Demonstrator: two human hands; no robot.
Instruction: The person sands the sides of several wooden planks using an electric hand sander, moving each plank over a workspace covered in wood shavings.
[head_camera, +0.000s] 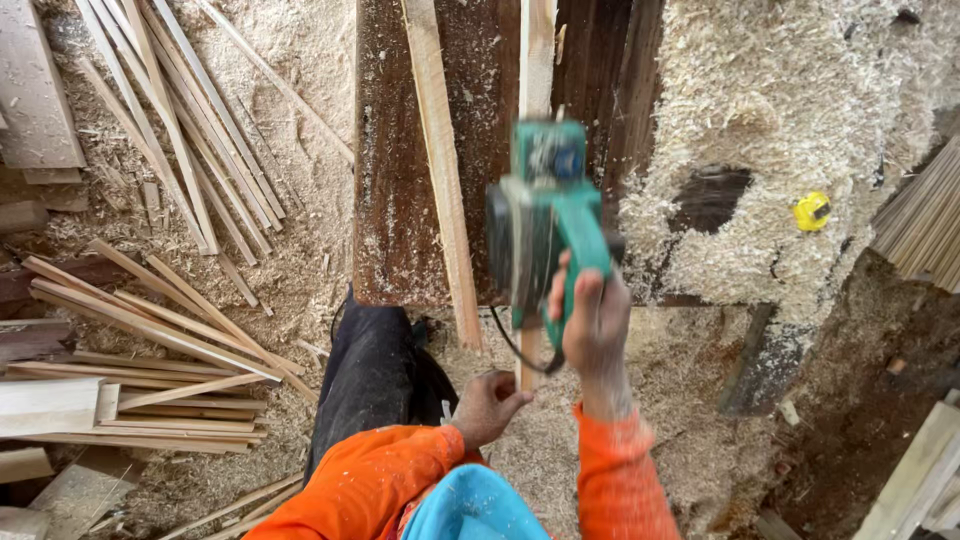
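Orange sleeves are filling the bottom edge. Beyond them the dark bench (400, 200) is carrying two pale strips. I am gripping the green electric planer (545, 215) with my right hand (590, 325), steadying one strip (535, 50); my left hand (488, 405) is clenching its near end. Motion is blurring the planer.

No pkgs, signs or screens in view. Only label-like item: small blue plate/sticker (566, 160) on top of the green power planer (548, 225), roughly rectangular, blurred, detail can't be made out. Sits toward the tool's far end, over the bench (395, 200).
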